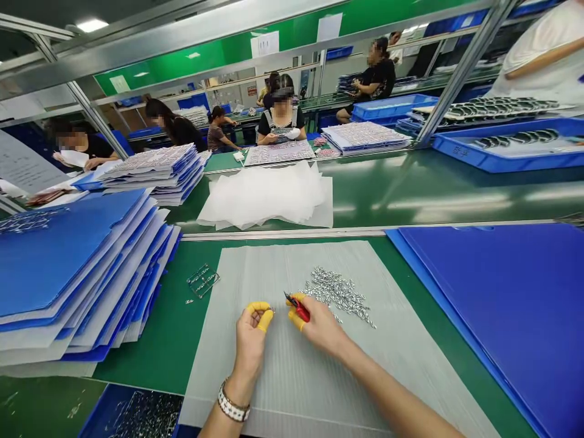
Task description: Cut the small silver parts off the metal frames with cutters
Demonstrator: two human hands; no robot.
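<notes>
Head view: a tiny silver metal piece [272, 309] is pinched in the left hand [255, 319]; the right hand [312, 316] grasps red-handled pliers [302, 312]. At lower left, a blue plastic bin [98, 410] contains small metal parts [148, 417]; a far blue tray [502, 162], dark curved pieces [517, 139].

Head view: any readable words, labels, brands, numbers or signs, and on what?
None legible; all too small or blurred:
Long blue plastic tray, right: dark marks.
White rectangular paper on green overhead panel: faint marks.
Large white paper sheet, left: rows of writing.
Small reddish rectangular sign, background: marks.
</notes>
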